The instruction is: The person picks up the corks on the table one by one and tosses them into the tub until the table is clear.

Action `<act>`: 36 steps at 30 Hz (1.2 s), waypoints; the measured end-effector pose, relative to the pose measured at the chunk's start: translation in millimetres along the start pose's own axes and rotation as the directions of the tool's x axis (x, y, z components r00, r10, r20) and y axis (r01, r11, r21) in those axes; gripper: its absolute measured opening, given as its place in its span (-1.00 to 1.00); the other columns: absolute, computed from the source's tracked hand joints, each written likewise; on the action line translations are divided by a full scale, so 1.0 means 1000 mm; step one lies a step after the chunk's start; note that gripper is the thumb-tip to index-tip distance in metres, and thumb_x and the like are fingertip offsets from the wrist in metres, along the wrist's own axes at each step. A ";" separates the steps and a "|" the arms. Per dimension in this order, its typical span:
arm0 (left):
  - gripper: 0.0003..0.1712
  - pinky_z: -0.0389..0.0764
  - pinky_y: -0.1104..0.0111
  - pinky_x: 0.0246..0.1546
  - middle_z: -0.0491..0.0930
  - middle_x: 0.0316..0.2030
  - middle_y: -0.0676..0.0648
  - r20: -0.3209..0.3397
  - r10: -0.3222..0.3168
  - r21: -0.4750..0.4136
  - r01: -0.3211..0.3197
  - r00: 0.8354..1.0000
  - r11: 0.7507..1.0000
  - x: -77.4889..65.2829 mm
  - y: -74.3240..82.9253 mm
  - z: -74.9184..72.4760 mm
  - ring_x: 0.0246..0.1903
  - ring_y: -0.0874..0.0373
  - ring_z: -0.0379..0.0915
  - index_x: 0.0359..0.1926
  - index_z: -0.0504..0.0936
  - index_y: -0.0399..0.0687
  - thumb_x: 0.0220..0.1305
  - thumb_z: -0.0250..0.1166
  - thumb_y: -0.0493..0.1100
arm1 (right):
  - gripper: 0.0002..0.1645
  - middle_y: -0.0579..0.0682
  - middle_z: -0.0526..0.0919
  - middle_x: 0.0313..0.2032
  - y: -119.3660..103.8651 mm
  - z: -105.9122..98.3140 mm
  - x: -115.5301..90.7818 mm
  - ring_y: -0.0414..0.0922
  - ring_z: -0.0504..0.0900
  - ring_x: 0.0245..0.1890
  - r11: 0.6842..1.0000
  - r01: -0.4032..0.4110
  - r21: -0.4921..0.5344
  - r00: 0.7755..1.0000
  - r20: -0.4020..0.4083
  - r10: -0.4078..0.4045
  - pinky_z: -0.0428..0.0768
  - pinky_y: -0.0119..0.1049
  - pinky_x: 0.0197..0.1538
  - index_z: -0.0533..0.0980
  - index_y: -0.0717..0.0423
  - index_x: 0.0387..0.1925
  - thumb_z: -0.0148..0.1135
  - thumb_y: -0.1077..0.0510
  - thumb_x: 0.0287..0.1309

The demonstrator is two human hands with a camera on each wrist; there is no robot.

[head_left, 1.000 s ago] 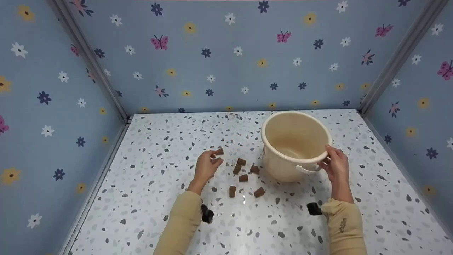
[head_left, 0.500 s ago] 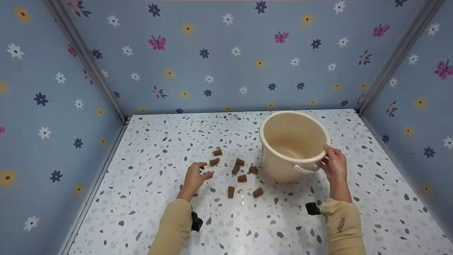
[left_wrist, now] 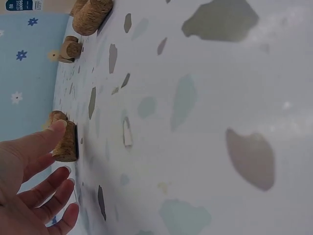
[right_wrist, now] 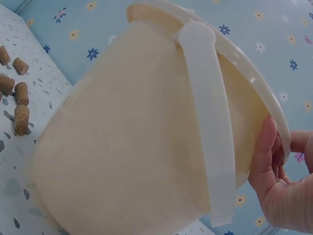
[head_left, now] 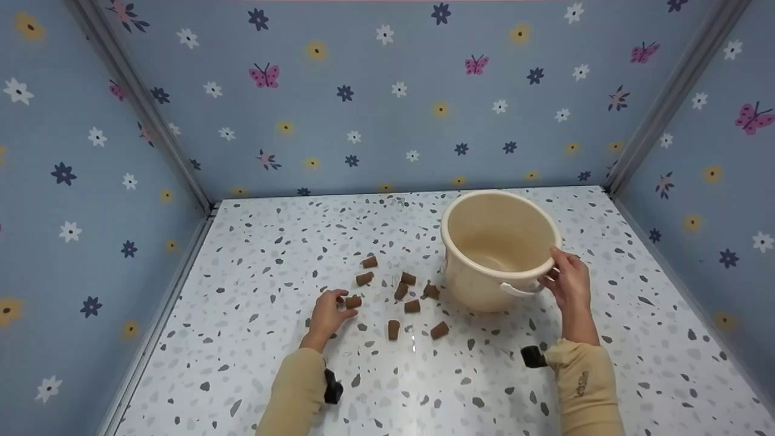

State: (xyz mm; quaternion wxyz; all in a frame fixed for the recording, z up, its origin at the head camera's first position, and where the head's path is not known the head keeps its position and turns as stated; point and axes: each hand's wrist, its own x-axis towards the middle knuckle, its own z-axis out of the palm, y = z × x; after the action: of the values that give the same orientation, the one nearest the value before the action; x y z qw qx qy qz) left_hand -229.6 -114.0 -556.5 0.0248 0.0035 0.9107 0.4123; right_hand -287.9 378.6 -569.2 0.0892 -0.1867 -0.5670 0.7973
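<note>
In the head view my left hand (head_left: 328, 316) is at a brown cork (head_left: 353, 301), with thumb and fingers spread on either side of it. The left wrist view shows the thumb overlapping that cork (left_wrist: 67, 144) and the other fingers apart; firm contact cannot be made out. My right hand (head_left: 570, 278) grips the rim of a cream plastic bucket (head_left: 484, 290), thumb and fingers on opposite sides of the lip. The bucket leans slightly, and its visible inside holds nothing. A white handle (right_wrist: 210, 122) hangs down its side in the right wrist view.
Several more corks lie scattered between the left hand and the bucket, including one upper cork (head_left: 370, 262) and one near cork (head_left: 393, 330). The speckled tabletop (head_left: 272, 242) is bounded by blue flowered walls (head_left: 387, 121) at the back and both sides.
My left hand has drawn back toward me and left from the upper corks, which now lie uncovered, to a nearer cork. The right hand keeps its grip on the bucket.
</note>
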 end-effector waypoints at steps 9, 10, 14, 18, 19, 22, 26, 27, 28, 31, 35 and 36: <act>-0.54 0.38 0.18 -0.21 0.45 -0.30 -0.19 -0.003 -0.041 0.028 0.041 0.999 0.999 0.006 -0.001 0.005 -0.27 0.01 0.36 -0.04 0.48 -0.35 -0.01 0.33 -0.28 | -0.67 0.01 0.49 -0.42 -0.064 0.053 -0.087 -0.17 0.55 -0.52 0.999 -0.040 0.018 0.999 -0.025 0.040 0.53 -0.32 -0.51 0.33 0.14 -0.22 0.16 0.02 0.11; -0.55 0.38 0.18 -0.21 0.45 -0.30 -0.19 -0.004 -0.042 0.032 0.042 0.999 0.999 0.007 -0.002 0.005 -0.28 0.01 0.36 -0.05 0.49 -0.35 -0.01 0.32 -0.29 | -0.70 -0.01 0.48 -0.43 -0.074 0.062 -0.100 -0.19 0.54 -0.52 0.998 -0.058 0.016 0.998 -0.026 0.058 0.52 -0.34 -0.50 0.32 0.14 -0.22 0.13 0.03 0.13; -0.63 0.39 0.20 -0.25 0.45 -0.33 -0.16 -0.026 -0.045 0.043 0.046 0.999 0.998 0.007 -0.004 0.007 -0.31 0.04 0.35 -0.11 0.53 -0.34 -0.01 0.31 -0.32 | -0.76 -0.05 0.47 -0.48 -0.086 0.073 -0.116 -0.22 0.52 -0.55 0.997 -0.082 0.009 0.995 -0.050 0.083 0.51 -0.39 -0.51 0.31 0.15 -0.22 0.06 0.08 0.18; -0.68 0.40 0.21 -0.26 0.45 -0.34 -0.16 -0.043 -0.022 0.039 0.024 0.999 0.999 0.006 -0.006 0.008 -0.32 0.04 0.36 -0.16 0.55 -0.33 0.00 0.30 -0.34 | -0.72 0.00 0.50 -0.47 -0.070 0.061 -0.097 -0.19 0.54 -0.53 0.999 -0.039 0.015 0.998 -0.038 0.040 0.53 -0.36 -0.50 0.34 0.15 -0.25 0.15 0.05 0.12; -0.69 0.40 0.20 -0.26 0.45 -0.34 -0.16 -0.045 -0.016 0.035 0.018 0.999 0.999 0.006 -0.007 0.009 -0.31 0.04 0.36 -0.16 0.55 -0.33 0.00 0.30 -0.34 | -0.70 0.02 0.50 -0.45 -0.068 0.060 -0.095 -0.18 0.55 -0.52 0.999 -0.034 0.011 0.998 -0.044 0.035 0.53 -0.35 -0.48 0.35 0.15 -0.25 0.16 0.04 0.11; -0.71 0.40 0.20 -0.25 0.45 -0.32 -0.16 -0.052 -0.008 0.024 0.009 0.999 1.000 0.006 -0.008 0.008 -0.30 0.03 0.37 -0.18 0.56 -0.32 0.01 0.29 -0.34 | -0.71 0.01 0.50 -0.45 -0.072 0.063 -0.099 -0.18 0.54 -0.52 0.999 -0.043 0.013 0.998 -0.046 0.044 0.52 -0.37 -0.49 0.33 0.16 -0.24 0.14 0.06 0.13; -0.72 0.40 0.20 -0.24 0.45 -0.32 -0.16 -0.060 0.001 0.027 0.001 0.998 1.000 0.006 -0.009 0.008 -0.29 0.03 0.37 -0.19 0.57 -0.31 0.00 0.29 -0.34 | -0.73 -0.05 0.49 -0.52 -0.085 0.074 -0.117 -0.20 0.54 -0.55 0.996 -0.081 0.028 0.995 -0.050 0.082 0.51 -0.40 -0.52 0.28 0.20 -0.21 0.07 0.10 0.18; -0.73 0.40 0.20 -0.25 0.45 -0.32 -0.16 -0.060 -0.001 0.027 0.003 0.998 1.000 0.005 -0.009 0.008 -0.30 0.03 0.37 -0.20 0.57 -0.31 0.00 0.29 -0.34 | -0.73 -0.05 0.48 -0.53 -0.084 0.073 -0.115 -0.21 0.54 -0.55 0.997 -0.071 0.030 0.997 -0.041 0.073 0.51 -0.40 -0.53 0.28 0.20 -0.22 0.07 0.10 0.17; -0.73 0.40 0.20 -0.25 0.46 -0.33 -0.16 -0.063 0.002 0.025 0.000 0.998 1.000 0.005 -0.009 0.008 -0.31 0.03 0.38 -0.20 0.57 -0.32 0.00 0.30 -0.34 | -0.72 -0.04 0.49 -0.50 -0.081 0.071 -0.112 -0.20 0.54 -0.54 0.998 -0.062 0.015 0.997 -0.048 0.063 0.51 -0.40 -0.52 0.29 0.19 -0.22 0.08 0.08 0.17; -0.75 0.41 0.21 -0.27 0.46 -0.34 -0.15 -0.064 -0.007 0.023 0.009 0.998 1.000 0.005 -0.008 0.008 -0.33 0.05 0.38 -0.22 0.58 -0.32 0.00 0.29 -0.34 | -0.68 0.02 0.49 -0.42 -0.059 0.054 -0.085 -0.16 0.57 -0.50 1.000 -0.025 -0.006 0.999 -0.046 0.024 0.54 -0.33 -0.48 0.33 0.17 -0.22 0.14 0.03 0.12; -0.75 0.40 0.22 -0.29 0.47 -0.35 -0.14 -0.063 -0.013 0.028 0.014 0.998 0.999 0.006 -0.007 0.008 -0.34 0.06 0.38 -0.22 0.58 -0.33 0.00 0.30 -0.34 | -0.63 0.06 0.51 -0.37 -0.026 0.020 -0.037 -0.08 0.59 -0.44 0.999 0.003 0.042 1.000 0.024 -0.004 0.56 -0.22 -0.45 0.38 0.13 -0.21 0.24 0.01 0.03; -0.74 0.40 0.22 -0.29 0.47 -0.35 -0.14 -0.064 -0.014 0.030 0.016 0.998 0.999 0.006 -0.007 0.008 -0.34 0.06 0.38 -0.22 0.58 -0.32 0.00 0.30 -0.34 | -0.63 0.07 0.52 -0.37 -0.022 0.017 -0.031 -0.06 0.59 -0.44 0.998 0.009 0.060 0.999 0.033 -0.011 0.56 -0.20 -0.47 0.39 0.15 -0.21 0.25 0.02 0.02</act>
State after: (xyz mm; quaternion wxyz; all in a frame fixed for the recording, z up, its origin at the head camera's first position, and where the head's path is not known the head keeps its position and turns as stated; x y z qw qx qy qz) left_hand -234.7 -112.4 -567.6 -0.0011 -0.0160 0.9173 0.3980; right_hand -267.5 360.6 -537.7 0.0893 -0.1681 -0.5453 0.8164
